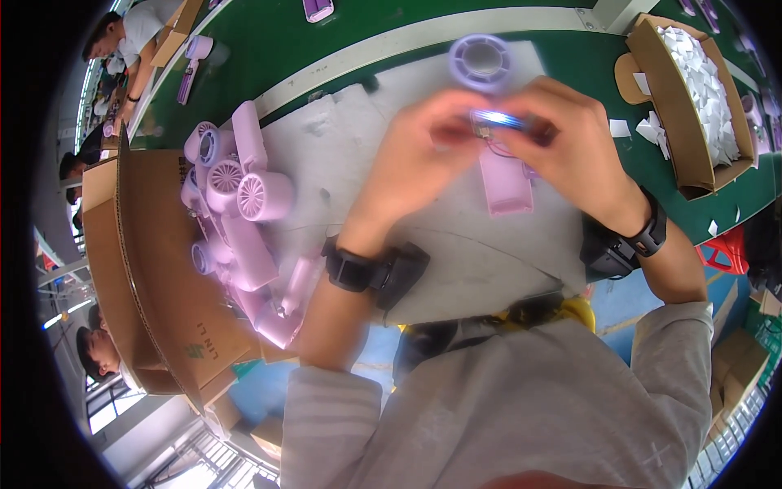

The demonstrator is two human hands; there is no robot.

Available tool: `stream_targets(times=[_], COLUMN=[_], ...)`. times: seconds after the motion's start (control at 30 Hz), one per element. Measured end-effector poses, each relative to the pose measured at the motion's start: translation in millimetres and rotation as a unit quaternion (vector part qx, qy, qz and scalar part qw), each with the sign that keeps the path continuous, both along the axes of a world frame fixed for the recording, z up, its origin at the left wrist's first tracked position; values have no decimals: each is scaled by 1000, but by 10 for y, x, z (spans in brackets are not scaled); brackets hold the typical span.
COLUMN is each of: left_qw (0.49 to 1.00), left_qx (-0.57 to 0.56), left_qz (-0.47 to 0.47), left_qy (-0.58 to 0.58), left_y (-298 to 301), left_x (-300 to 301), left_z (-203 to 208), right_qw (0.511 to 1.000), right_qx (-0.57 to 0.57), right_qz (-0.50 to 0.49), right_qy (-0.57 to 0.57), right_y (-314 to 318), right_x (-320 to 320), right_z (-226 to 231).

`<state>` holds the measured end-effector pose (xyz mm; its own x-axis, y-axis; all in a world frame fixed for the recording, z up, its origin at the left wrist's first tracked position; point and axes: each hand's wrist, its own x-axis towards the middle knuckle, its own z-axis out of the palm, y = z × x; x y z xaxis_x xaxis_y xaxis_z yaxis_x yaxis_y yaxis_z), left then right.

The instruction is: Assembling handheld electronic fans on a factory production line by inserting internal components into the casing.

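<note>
Over the padded work mat, my left hand (pixel 419 155) and my right hand (pixel 570 143) meet, fingers closed. Pinched between them is a small dark wired part (pixel 498 120) with a bright blue-white glare; its exact kind is unclear. Thin wires run from it toward an open lilac handheld fan housing (pixel 508 183) below my fingers. Just beyond my hands is the fan's round lilac head ring (pixel 482 63), with spokes around its centre. My fingers hide how these parts join. The left fingers are slightly blurred.
At left, several lilac handheld fans (pixel 252 196) lie heaped beside an open cardboard box (pixel 175 269). A grey-white mat (pixel 326 155) covers the green table. A cardboard tray (pixel 692 114) of white paper pieces stands at right. Other people (pixel 134 41) sit far left.
</note>
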<state>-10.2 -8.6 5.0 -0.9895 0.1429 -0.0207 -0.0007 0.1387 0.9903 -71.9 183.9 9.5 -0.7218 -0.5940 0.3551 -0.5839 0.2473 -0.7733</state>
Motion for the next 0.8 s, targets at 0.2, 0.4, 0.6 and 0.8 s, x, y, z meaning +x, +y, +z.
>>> stream_targets(times=[0.2,0.4,0.6,0.8], left_qw=[999,998,998,997], left_qx=[49,54,31,-60], left_qz=[7,35,47,-10], left_qy=[-20,-7,-37,55], left_y=[-23,26,37,-5], left_x=[-7,-8,6,-29], left_z=[-12,-35,10,-15], right_qw=[999,998,1000,988], right_qx=[21,25,18,106], right_qz=[-3,-3,-13,23], right_qy=[31,58,17,-114], right_y=[16,8,-4,39], right_x=[4,-6,-56,-115], right_z=[13,-9,-13,116])
